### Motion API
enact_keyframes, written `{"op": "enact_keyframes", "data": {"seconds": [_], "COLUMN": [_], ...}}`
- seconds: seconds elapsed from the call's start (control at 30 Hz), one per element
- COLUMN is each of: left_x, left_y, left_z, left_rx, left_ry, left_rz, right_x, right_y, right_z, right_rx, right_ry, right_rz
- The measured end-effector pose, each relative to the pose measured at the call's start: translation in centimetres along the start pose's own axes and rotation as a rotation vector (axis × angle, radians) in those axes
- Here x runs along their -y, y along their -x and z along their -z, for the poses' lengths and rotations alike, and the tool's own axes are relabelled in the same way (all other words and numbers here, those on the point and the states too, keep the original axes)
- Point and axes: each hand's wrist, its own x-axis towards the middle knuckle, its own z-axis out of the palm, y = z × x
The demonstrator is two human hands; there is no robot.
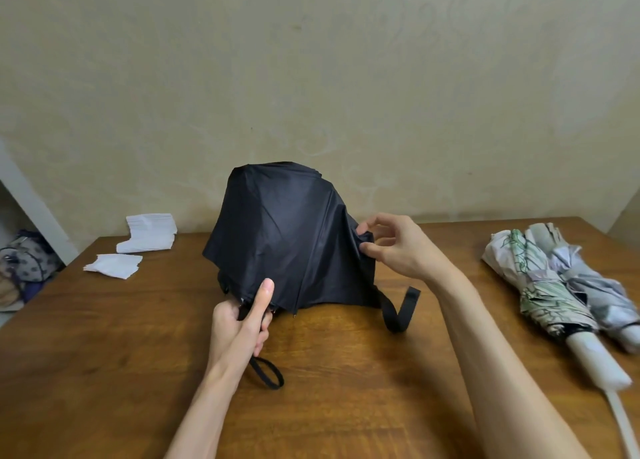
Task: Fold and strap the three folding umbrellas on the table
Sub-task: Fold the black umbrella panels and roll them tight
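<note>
A brown wooden surface (104, 354) is spreading across the lower half of the view, its grain taking soft, even light with a mild sheen. Behind the surface a beige wall (311, 78) is rising, showing faint swirling marks and a few small specks. On the far left part of the surface a stack of white paper (149, 232) is lying near the wall, with a smaller pile of white sheets (112, 265) just in front of it. Beyond the surface's left edge a white panel (31, 195) is running up at a slant, and beneath it a dark patterned bag (27, 258) is sitting low down.
</note>
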Motion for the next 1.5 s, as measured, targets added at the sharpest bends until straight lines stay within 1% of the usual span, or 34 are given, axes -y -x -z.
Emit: {"op": "enact_keyframes", "data": {"seconds": [0.13, 0.37, 0.5, 0.67, 0.73, 0.8, 0.9, 0.97, 1.03, 1.2, 1.27, 1.33, 1.43, 1.5], "left_x": [0.1, 0.2, 0.2, 0.2, 0.2, 0.2, 0.1, 0.1, 0.2, 0.2, 0.1, 0.1, 0.1, 0.1], "left_y": [-0.1, 0.0, 0.0, -0.1, -0.2, -0.2, -0.2, -0.2, -0.3, -0.2, -0.2, -0.1, -0.2, -0.2], "left_z": [0.0, -0.1, -0.2, -0.3, -0.3, -0.3, -0.3, -0.3, -0.2, -0.3, -0.3, -0.4, -0.3, -0.3], "left_rx": [-0.015, -0.032, -0.047, -0.082, -0.093, -0.1, -0.11, -0.12, -0.128, -0.106, -0.104, -0.113, -0.119, -0.12], "left_ry": [-0.013, -0.03, -0.036, -0.039, -0.044, -0.046, -0.045, -0.042, -0.033, -0.019, -0.021, -0.02, -0.009, 0.007], "left_rz": [-0.004, -0.018, -0.011, -0.013, -0.01, -0.003, 0.006, 0.017, 0.032, 0.017, 0.007, 0.007, 0.014, 0.014], "right_x": [-0.1, -0.2, 0.4, 0.3, 0.2, 0.5, 1.0, 1.1, 1.0, 0.2, -0.1, -0.2, -0.3, -0.5], "right_y": [-0.4, -0.6, -0.5, 0.1, 0.1, 0.1, 0.0, 0.0, 0.1, -0.2, -0.3, -0.2, 0.1, 0.2], "right_z": [-0.7, -1.1, -0.5, 0.6, 0.7, 0.5, 0.1, 0.2, 0.3, 0.0, -0.1, -0.1, 0.2, 0.3], "right_rx": [-0.032, -0.083, -0.106, -0.014, -0.022, -0.094, -0.238, -0.355, -0.456, -0.509, -0.5, -0.445, -0.299, -0.198], "right_ry": [0.079, 0.114, 0.137, 0.13, 0.124, 0.123, 0.131, 0.053, -0.035, -0.127, -0.205, -0.262, -0.338, -0.332], "right_rz": [-0.037, -0.114, -0.088, -0.053, -0.059, -0.047, 0.034, 0.069, 0.064, 0.002, -0.025, -0.047, -0.065, -0.082]}}
